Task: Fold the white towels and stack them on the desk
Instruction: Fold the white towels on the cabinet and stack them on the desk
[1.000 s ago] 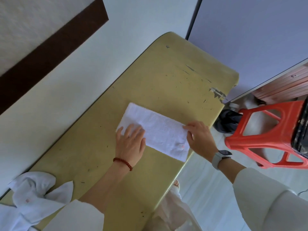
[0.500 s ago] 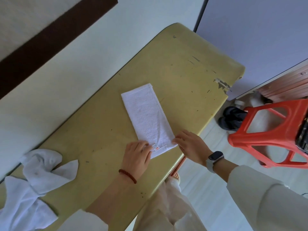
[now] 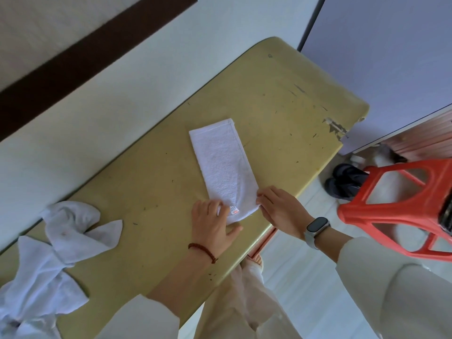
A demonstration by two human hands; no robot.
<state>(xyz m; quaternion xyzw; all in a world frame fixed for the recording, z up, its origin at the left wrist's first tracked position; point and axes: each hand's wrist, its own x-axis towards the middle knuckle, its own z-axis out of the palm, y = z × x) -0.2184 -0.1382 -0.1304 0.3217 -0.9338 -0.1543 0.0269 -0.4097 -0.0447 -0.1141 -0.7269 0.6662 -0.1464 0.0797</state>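
Folded towel (image 3: 223,165): white, long narrow strip, flat on desk (image 3: 281,99), near end at front edge, small tag showing. Unfolded towels (image 3: 56,255) crumpled at desk's left end.

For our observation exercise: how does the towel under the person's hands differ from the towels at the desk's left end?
The folded towel lies flat as a neat long strip; the crumpled towels sit bunched and twisted. The left hand and right hand hold the folded towel's near end; nothing touches the crumpled towels. Both are white and lie on the desk.
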